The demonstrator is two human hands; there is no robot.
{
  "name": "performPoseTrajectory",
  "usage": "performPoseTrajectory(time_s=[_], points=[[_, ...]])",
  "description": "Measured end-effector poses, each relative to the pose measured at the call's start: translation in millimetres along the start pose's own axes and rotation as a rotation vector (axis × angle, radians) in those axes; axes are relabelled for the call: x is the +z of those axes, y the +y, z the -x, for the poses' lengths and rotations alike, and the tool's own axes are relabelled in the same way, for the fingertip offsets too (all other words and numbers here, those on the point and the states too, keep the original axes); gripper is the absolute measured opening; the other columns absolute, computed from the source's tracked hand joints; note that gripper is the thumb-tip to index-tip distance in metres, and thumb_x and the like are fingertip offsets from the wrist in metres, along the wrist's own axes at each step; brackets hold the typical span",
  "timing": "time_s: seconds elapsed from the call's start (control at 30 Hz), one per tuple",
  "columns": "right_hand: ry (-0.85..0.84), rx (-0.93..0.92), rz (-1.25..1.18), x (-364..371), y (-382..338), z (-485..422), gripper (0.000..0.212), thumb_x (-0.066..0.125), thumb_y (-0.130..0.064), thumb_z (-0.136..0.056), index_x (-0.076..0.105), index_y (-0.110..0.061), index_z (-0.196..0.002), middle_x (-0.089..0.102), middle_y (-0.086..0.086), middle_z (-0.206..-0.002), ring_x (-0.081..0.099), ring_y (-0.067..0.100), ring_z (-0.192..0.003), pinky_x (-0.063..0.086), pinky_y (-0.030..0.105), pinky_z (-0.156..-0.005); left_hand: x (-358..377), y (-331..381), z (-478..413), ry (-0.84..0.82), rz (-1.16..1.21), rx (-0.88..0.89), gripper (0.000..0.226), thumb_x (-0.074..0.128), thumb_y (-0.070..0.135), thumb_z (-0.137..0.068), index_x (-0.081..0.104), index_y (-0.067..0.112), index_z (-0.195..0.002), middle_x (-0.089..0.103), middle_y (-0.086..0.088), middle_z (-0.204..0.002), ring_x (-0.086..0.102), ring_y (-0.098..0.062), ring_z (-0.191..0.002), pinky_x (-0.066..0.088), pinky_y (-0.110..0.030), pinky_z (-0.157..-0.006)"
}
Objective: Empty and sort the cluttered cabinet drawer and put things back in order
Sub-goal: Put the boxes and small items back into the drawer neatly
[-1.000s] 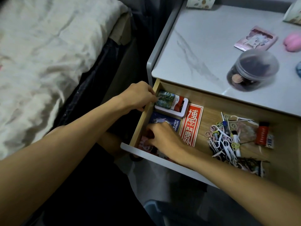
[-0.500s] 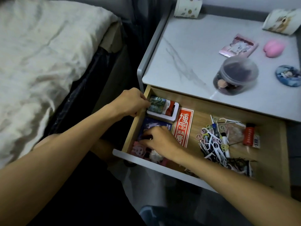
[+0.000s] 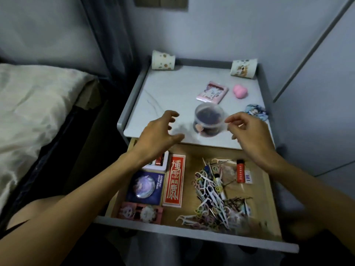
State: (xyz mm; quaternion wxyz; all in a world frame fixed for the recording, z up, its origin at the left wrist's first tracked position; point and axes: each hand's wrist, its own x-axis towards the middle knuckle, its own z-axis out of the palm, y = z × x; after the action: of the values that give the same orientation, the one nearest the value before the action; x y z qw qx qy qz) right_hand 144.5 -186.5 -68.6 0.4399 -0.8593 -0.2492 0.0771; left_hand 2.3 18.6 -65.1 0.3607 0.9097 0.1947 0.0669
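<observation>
The wooden drawer point(image 3: 268, 198) stands pulled out under the white cabinet top point(image 3: 172, 89). Along its left side lie a white box point(image 3: 160, 163), a red envelope point(image 3: 173, 183), a blue badge card point(image 3: 145, 186) and a pink card point(image 3: 140, 212). A heap of floss picks and hairpins point(image 3: 213, 194) and a red lighter point(image 3: 240, 171) fill its right side. My left hand point(image 3: 160, 132) and my right hand point(image 3: 247, 131) hover with loosely spread fingers on either side of a clear lidded jar point(image 3: 209, 120) on the top. Neither hand holds anything.
On the cabinet top also lie two paper cups on their sides point(image 3: 163, 60) point(image 3: 244, 68), a pink packet point(image 3: 212, 92), a pink sponge point(image 3: 240, 91) and a blue badge point(image 3: 256, 111). A bed point(image 3: 34, 112) borders the cabinet on the left, a wall behind.
Both hands have lifted out of the drawer's left side and now hover over the cabinet top beside the jar. My view has tilted up.
</observation>
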Motion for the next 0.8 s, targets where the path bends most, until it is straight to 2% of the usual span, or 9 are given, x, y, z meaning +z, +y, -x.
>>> performPoseTrajectory(time_s=[0.13, 0.27, 0.33, 0.4, 0.47, 0.57, 0.67, 0.73, 0.8], points=[[-0.044, 0.106, -0.016, -13, 25, -26, 0.031, 0.062, -0.026, -0.093, 0.058, -0.024, -0.124, 0.065, -0.002, -0.116, 0.066, 0.018, -0.097, 0.055, 0.042, -0.088, 24, 36, -38, -0.045, 0.001, 0.125, 0.096, 0.082, 0.050, -0.074, 0.028, 0.027, -0.150, 0.039, 0.001, -0.155, 0.046, -0.018, -0.132, 0.043, -0.034, -0.105], [-0.287, 0.047, 0.024, -5, 28, -31, 0.035, 0.056, -0.018, -0.097, 0.058, -0.020, -0.132, 0.064, -0.001, -0.127, 0.059, 0.014, -0.116, 0.047, 0.035, -0.103, 48, 50, -72, -0.048, -0.056, 0.109, 0.103, 0.082, 0.055, -0.071, 0.025, 0.027, -0.152, 0.040, -0.002, -0.153, 0.049, -0.023, -0.129, 0.050, -0.044, -0.100], [-0.190, -0.043, 0.233, -8, 34, -39, 0.031, 0.057, -0.016, -0.095, 0.065, -0.022, -0.124, 0.065, -0.003, -0.126, 0.057, 0.015, -0.118, 0.044, 0.035, -0.104, 57, 47, -82, -0.040, -0.061, 0.098, 0.097, 0.081, 0.056, -0.072, 0.030, 0.027, -0.150, 0.045, -0.003, -0.149, 0.052, -0.023, -0.125, 0.052, -0.042, -0.098], [-0.008, -0.139, 0.597, -22, 44, -57, 0.031, 0.060, -0.017, -0.092, 0.065, -0.020, -0.123, 0.063, 0.000, -0.127, 0.054, 0.020, -0.118, 0.041, 0.037, -0.104, 61, 44, -86, -0.011, -0.064, 0.109, 0.090, 0.080, 0.056, -0.072, 0.036, 0.027, -0.146, 0.049, -0.002, -0.145, 0.055, -0.020, -0.119, 0.054, -0.039, -0.094], [-0.020, -0.093, 0.848, -35, 51, -78, 0.033, 0.060, -0.023, -0.091, 0.061, -0.017, -0.124, 0.061, 0.005, -0.127, 0.052, 0.026, -0.117, 0.035, 0.037, -0.101, 61, 39, -85, 0.014, -0.088, 0.132, 0.087, 0.079, 0.057, -0.073, 0.038, 0.027, -0.144, 0.047, 0.000, -0.144, 0.055, -0.019, -0.118, 0.054, -0.038, -0.092], [-0.193, 0.104, 0.973, -51, 48, -102, 0.039, 0.060, -0.043, -0.089, 0.056, -0.017, -0.118, 0.061, 0.007, -0.121, 0.051, 0.029, -0.116, 0.031, 0.038, -0.097, 63, 36, -84, 0.010, -0.091, 0.166, 0.087, 0.079, 0.054, -0.074, 0.037, 0.027, -0.145, 0.041, -0.001, -0.148, 0.053, -0.019, -0.120, 0.052, -0.031, -0.090], [-0.343, 0.163, 1.072, -58, 38, -114, 0.058, 0.069, -0.053, -0.081, 0.052, -0.015, -0.120, 0.059, 0.009, -0.121, 0.049, 0.030, -0.118, 0.030, 0.040, -0.099, 62, 34, -84, 0.013, -0.047, 0.170, 0.088, 0.082, 0.051, -0.072, 0.038, 0.026, -0.144, 0.043, -0.002, -0.147, 0.051, -0.018, -0.121, 0.045, -0.021, -0.087], [-0.383, 0.214, 1.067, -58, 34, -115, 0.072, 0.074, -0.059, -0.074, 0.049, -0.015, -0.125, 0.054, 0.012, -0.126, 0.045, 0.032, -0.123, 0.031, 0.041, -0.102, 59, 33, -79, 0.025, -0.025, 0.158, 0.088, 0.083, 0.053, -0.071, 0.039, 0.027, -0.143, 0.045, -0.001, -0.145, 0.051, -0.016, -0.118, 0.045, -0.021, -0.086], [-0.366, 0.226, 0.965, -54, 35, -110, 0.077, 0.079, -0.057, -0.070, 0.048, -0.015, -0.126, 0.055, 0.011, -0.127, 0.050, 0.030, -0.118, 0.041, 0.038, -0.096, 52, 35, -70, 0.029, 0.022, 0.138, 0.089, 0.082, 0.056, -0.069, 0.039, 0.029, -0.143, 0.047, 0.001, -0.144, 0.051, -0.013, -0.114, 0.046, -0.022, -0.085]])
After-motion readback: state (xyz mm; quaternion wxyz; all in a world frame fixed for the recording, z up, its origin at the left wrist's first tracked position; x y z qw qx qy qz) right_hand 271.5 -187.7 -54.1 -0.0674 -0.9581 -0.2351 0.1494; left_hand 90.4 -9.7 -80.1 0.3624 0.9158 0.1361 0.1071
